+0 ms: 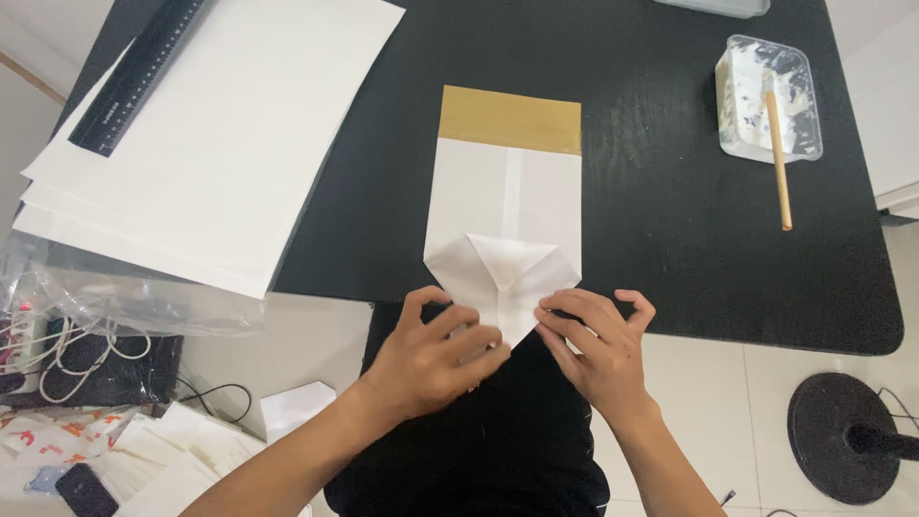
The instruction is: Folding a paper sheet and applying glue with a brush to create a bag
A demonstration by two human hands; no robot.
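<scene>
A white paper bag (504,206) with a gold band at its far end lies flat on the black table (661,201). Its near end is folded into triangular flaps that form a point at the table's front edge. My left hand (436,359) presses its fingers on the left flap of that fold. My right hand (595,347) pinches the right flap beside the point. Both hands touch the folded paper at the table edge.
A stack of large white sheets (220,134) with a black ruler (144,72) on top lies at the left. A clear tub of white paste (771,96) with a wooden stick (780,163) stands at the right. Cables and papers lie on the floor at left, and a black round stand base (842,436) at right.
</scene>
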